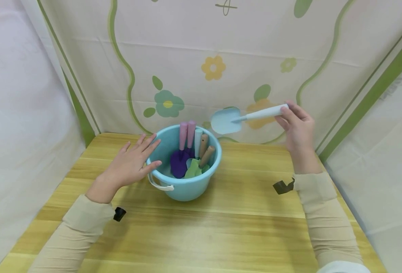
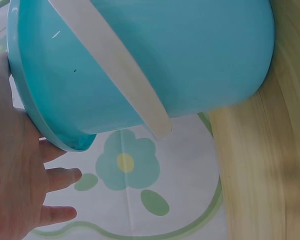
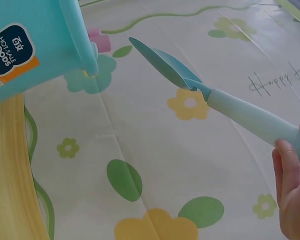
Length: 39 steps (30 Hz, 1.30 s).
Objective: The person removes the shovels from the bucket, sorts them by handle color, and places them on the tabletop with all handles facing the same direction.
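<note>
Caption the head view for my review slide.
Right hand holds a pale blue shovel beside a blue bucket of hand tools, the left hand at its rim.

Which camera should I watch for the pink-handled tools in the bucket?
The head view: it looks into the bucket, showing both pink handles and purple blades below. The right wrist view shows only some pink past the rim; the left wrist view, none.

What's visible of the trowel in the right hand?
The trowel is light blue: a rounded, scooped, metal-looking blade, a thin neck and a paler, smooth, plastic-looking handle. The right hand pinches the handle's end, holding it aloft, clear of the bucket. The blade points leftward, handle end higher.
</note>
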Motion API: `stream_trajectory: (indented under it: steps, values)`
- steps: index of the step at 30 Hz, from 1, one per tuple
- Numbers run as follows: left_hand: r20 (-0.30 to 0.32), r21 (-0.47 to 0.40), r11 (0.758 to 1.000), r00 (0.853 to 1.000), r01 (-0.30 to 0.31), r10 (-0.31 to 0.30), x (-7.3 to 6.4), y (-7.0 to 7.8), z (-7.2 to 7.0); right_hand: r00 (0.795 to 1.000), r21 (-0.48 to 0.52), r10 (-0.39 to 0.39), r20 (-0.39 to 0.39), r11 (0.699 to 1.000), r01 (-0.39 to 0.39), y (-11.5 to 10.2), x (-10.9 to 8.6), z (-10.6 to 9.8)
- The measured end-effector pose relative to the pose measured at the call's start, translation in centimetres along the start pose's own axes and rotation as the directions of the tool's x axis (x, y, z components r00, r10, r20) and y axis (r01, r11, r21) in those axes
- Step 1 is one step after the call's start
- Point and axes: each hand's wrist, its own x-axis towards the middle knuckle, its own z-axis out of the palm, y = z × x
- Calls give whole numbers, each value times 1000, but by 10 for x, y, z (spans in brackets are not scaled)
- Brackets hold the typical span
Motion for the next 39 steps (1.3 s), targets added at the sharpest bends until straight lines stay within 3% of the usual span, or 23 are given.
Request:
stream_trajectory:
  steps: [15, 26, 31, 39]
  values:
    - [5, 8, 1000, 1000, -4, 4, -2, 3, -4, 985, 100, 58, -160, 994, -42, -6, 1, -37]
    - [8, 6, 1000, 1000, -3, 3, -2, 2, -4, 963, 148, 109, -247, 986, -74, 6, 2, -68]
    - [6, 1, 1000, 1000, 1, -1, -4, 1, -4, 943, 165, 173, -283, 978, -130, 12, 1, -78]
    - [2, 14, 1000, 1000, 4, -4, -5, 1, -5, 928, 171, 221, -300, 970, -176, 29, -2, -96]
